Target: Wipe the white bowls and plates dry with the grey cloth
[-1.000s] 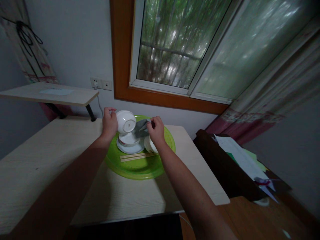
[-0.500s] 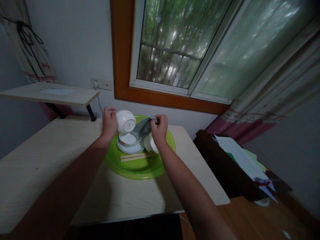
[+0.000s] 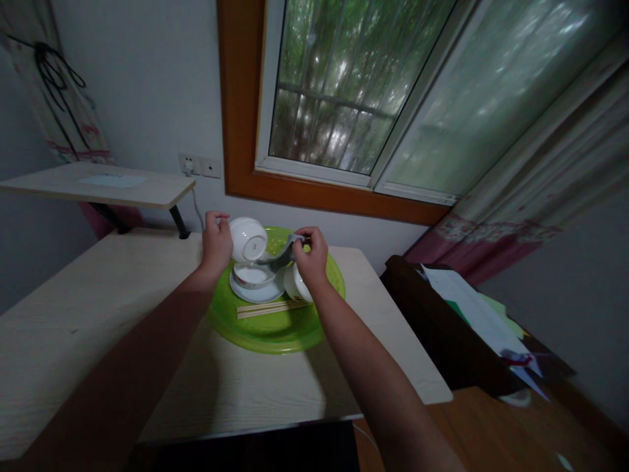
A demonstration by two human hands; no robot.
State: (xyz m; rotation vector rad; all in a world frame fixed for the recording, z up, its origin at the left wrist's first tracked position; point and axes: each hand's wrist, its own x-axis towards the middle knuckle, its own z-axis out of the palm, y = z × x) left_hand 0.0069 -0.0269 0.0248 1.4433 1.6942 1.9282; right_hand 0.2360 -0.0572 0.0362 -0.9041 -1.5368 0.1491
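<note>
A white bowl [image 3: 247,237], tipped so its base faces me, is gripped at its left rim by my left hand [image 3: 217,244]. Between the fingers of my right hand [image 3: 311,254] is a grey cloth [image 3: 282,257], which hangs slack to the left, partly behind the bowls. Below the held bowl, a second white bowl [image 3: 254,277] sits on a white plate [image 3: 268,293]. Another white bowl [image 3: 295,286] lies under my right wrist, partly hidden. In front of these is a bundle of wooden chopsticks [image 3: 265,309]. All of them rest in a green tray [image 3: 265,339].
The tray stands on a pale wooden table [image 3: 162,373]. At the left is a raised shelf [image 3: 147,192] on black legs. Behind is a window with a brown frame [image 3: 314,201]. To the right, papers [image 3: 472,308] lie on a dark piece of furniture [image 3: 422,314].
My right hand moved right and raised the cloth taut, then came slightly back left, and the cloth now sags. My left hand and its bowl have stayed nearly still.
</note>
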